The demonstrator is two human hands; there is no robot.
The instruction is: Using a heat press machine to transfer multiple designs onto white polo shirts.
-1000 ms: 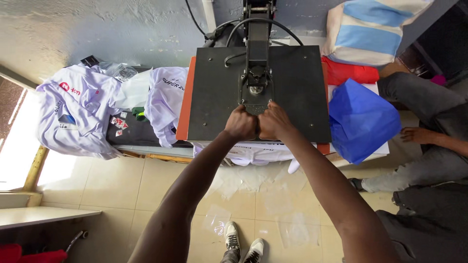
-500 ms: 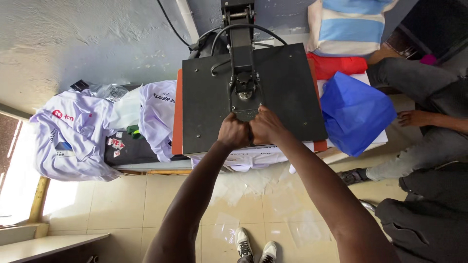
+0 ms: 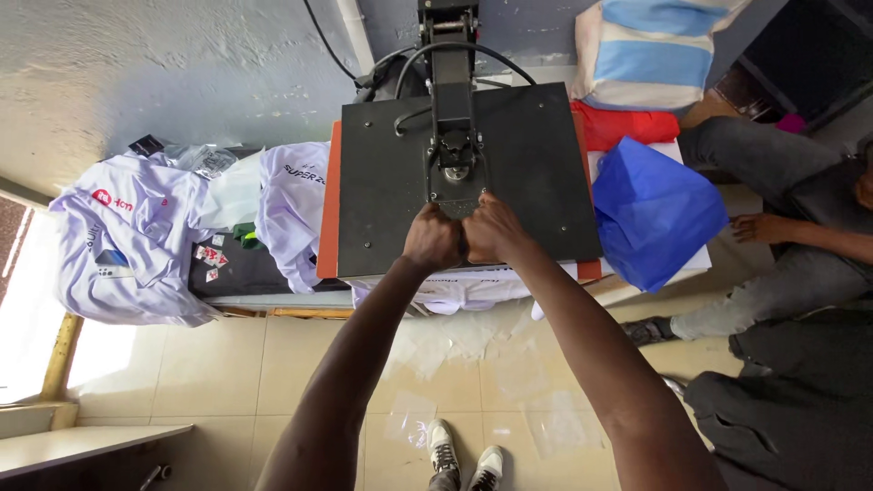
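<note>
A black heat press (image 3: 382, 173) stands on a table, its flat top plate lowered over an orange pad. A white garment (image 3: 455, 293) hangs out from under the plate at the near edge. My left hand (image 3: 432, 238) and my right hand (image 3: 491, 229) are side by side, both clenched on the press handle (image 3: 455, 177) at the front of the central arm. The handle's grip itself is hidden under my fingers.
White printed shirts (image 3: 136, 241) lie piled on the left of the table, with small transfer cut-outs (image 3: 211, 255) beside them. A blue plastic bag (image 3: 657, 214) and red cloth (image 3: 627, 123) lie on the right. Another person (image 3: 800, 245) sits at right. Clear film sheets (image 3: 496, 364) litter the tiled floor.
Both hands stay clenched on the handle. The view has shifted a little, so the press sits lower and more central in frame.
</note>
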